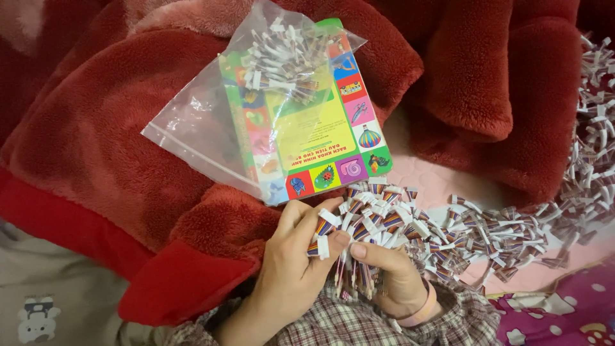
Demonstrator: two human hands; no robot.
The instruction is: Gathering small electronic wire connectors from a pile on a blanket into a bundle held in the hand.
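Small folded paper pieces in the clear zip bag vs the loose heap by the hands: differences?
The bagged folded paper pieces form a small cluster sealed inside the clear plastic zip bag; the loose folded paper heap is far larger, spread uncovered. Bagged ones rest untouched; both hands grip the heap's end. Both share striped, white-tipped pieces.

free: pink sheet [442,182] | blocked: red blanket [96,147], plastic bag [205,128], paper pieces [487,237]

left hand [291,256] fingers curled, pinching; right hand [391,272] closed, thumb up
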